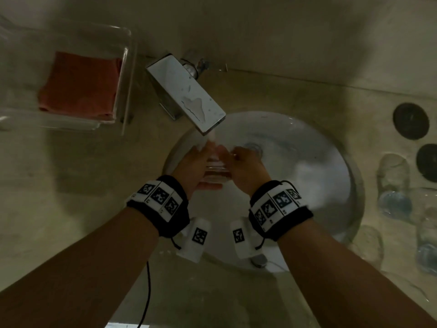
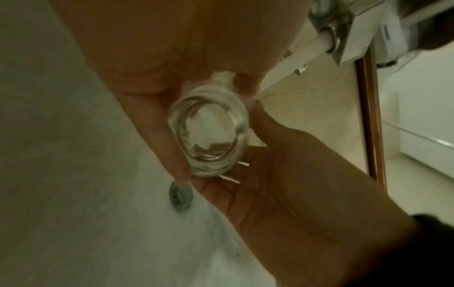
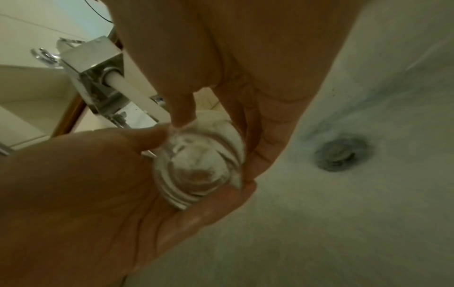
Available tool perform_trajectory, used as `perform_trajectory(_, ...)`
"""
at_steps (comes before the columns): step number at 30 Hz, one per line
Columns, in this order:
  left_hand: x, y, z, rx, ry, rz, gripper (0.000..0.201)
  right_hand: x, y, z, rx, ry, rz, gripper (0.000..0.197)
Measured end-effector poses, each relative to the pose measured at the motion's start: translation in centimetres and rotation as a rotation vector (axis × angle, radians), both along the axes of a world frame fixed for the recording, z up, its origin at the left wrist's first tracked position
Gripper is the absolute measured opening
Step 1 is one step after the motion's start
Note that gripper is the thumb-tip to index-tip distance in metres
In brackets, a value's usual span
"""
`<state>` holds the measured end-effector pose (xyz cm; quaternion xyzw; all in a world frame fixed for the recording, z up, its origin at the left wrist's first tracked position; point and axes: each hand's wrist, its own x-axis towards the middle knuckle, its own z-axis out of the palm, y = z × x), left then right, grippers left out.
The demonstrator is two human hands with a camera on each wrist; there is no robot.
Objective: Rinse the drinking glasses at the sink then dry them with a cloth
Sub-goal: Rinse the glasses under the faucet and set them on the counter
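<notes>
A glass sits between both hands over the sink, under the tap.

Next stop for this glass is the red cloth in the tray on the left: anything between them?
Nothing visible blocks it. Both hands, left and right, hold the glass under the faucet; bare counter lies between the sink and the tray with the cloth.

Both forearms are reaching forward, each wearing a black wrist band with white marker tags. The left hand and right hand are meeting palm to palm (thumbs nearest the body), cupping a glass between them. The left fingers are lying straight along its side; the right fingers are curving round it.
</notes>
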<state>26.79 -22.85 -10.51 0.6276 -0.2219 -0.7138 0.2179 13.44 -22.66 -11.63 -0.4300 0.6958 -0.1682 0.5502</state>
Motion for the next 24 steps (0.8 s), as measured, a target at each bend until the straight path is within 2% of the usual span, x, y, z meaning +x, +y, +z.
perform_trajectory(1,-0.1,-0.1,0.1,-0.027,0.018,0.015,0.044,0.3,0.0,0.1,-0.039,-0.032,0.001,0.046)
perform_trajectory(3,-0.2,-0.4,0.3,-0.088,0.044,0.031,0.038,0.5,-0.2,0.2,-0.075,-0.117,-0.039,0.044)
perform_trajectory(6,0.0,-0.7,0.6,-0.139,0.047,0.057,0.032,0.3,-0.4,0.8,-0.053,-0.380,-0.167,0.037)
perform_trajectory(8,0.1,-0.8,0.7,-0.160,0.082,0.068,0.024,0.4,-0.4,1.0,-0.028,-0.448,-0.211,0.049)
perform_trajectory(9,0.1,-0.6,0.7,-0.157,0.095,0.072,0.023,0.7,-0.4,1.3,-0.021,-0.462,-0.224,0.064)
perform_trajectory(11,0.2,-0.5,0.5,-0.155,0.093,0.056,0.027,0.7,-0.2,0.7,-0.039,-0.461,-0.195,0.093)
perform_trajectory(12,0.3,-0.4,0.4,-0.167,0.092,0.038,0.030,0.5,-0.1,0.3,-0.054,-0.467,-0.170,0.094)
perform_trajectory(13,0.5,-0.4,0.2,-0.182,0.096,0.016,0.032,0.1,-0.1,-0.5,-0.069,-0.458,-0.163,0.088)
perform_trajectory(15,1.0,-0.3,-0.3,-0.206,0.111,-0.020,0.035,0.0,-0.2,0.5,-0.066,-0.419,-0.146,0.078)
perform_trajectory(16,1.2,-0.3,-0.4,-0.218,0.116,-0.028,0.041,-0.1,-0.3,0.8,-0.066,-0.415,-0.127,0.067)
perform_trajectory(18,1.3,-0.3,-0.4,-0.247,0.119,-0.032,0.058,-0.3,-0.7,0.6,-0.104,-0.377,-0.076,0.030)
perform_trajectory(19,1.4,-0.3,-0.5,-0.260,0.103,-0.027,0.064,-0.2,-0.7,0.8,-0.131,-0.338,-0.051,0.021)
perform_trajectory(20,1.2,-0.4,-0.3,-0.276,0.085,-0.017,0.067,-0.1,-0.8,1.0,-0.158,-0.275,-0.035,0.026)
perform_trajectory(22,1.0,-0.6,-0.2,-0.301,0.042,-0.014,0.070,0.0,-0.9,1.6,-0.207,-0.180,-0.034,0.050)
perform_trajectory(23,1.0,-0.8,-0.4,-0.313,0.025,-0.014,0.073,-0.1,-1.2,1.9,-0.228,-0.141,-0.023,0.050)
perform_trajectory(24,1.0,-0.8,-0.4,-0.313,0.022,0.003,0.074,-0.2,-1.6,2.3,-0.253,-0.113,-0.011,0.042)
